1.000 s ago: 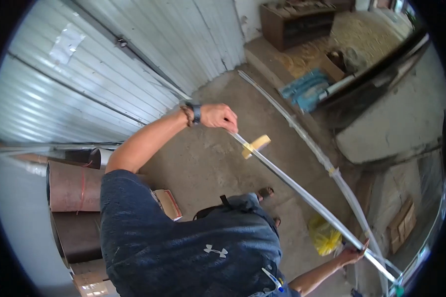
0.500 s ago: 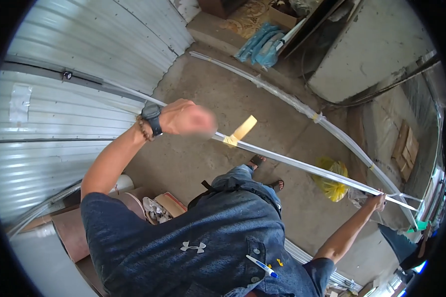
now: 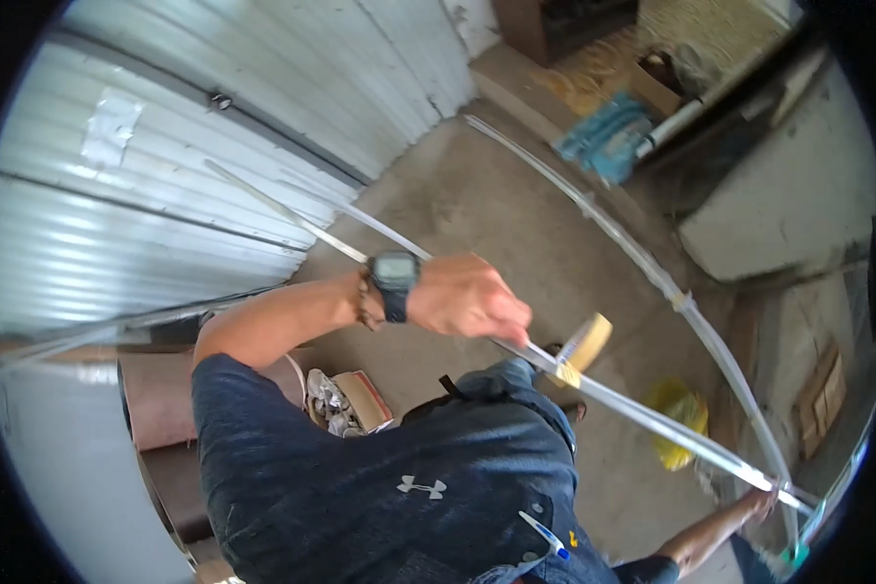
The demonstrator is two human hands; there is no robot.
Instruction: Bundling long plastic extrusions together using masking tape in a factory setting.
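My left hand [image 3: 472,297], with a digital watch on its wrist, is closed around a bundle of long, thin white strips [image 3: 652,420]. Beyond that wrist the strips fan apart toward the metal wall. A roll of masking tape [image 3: 592,341] hangs from the bundle just right of my left hand, its loose end stuck around the strips. At the lower right, my outstretched right hand [image 3: 764,499] grips the bundle close to its other end; its fingers are small and partly hidden.
A long plastic-wrapped bundle [image 3: 633,248] lies curved along the floor's far side. Near it are blue wrapped packages [image 3: 608,136] and a yellow plastic bag [image 3: 679,419]. Corrugated metal wall [image 3: 165,204] stands at the left. Brown rolls [image 3: 209,394] and an open carton [image 3: 365,399] lie beside me.
My view has turned, so the surroundings sit further right and the strips slope more steeply. The strip ends beyond my left wrist have spread wider apart. Both hands keep hold.
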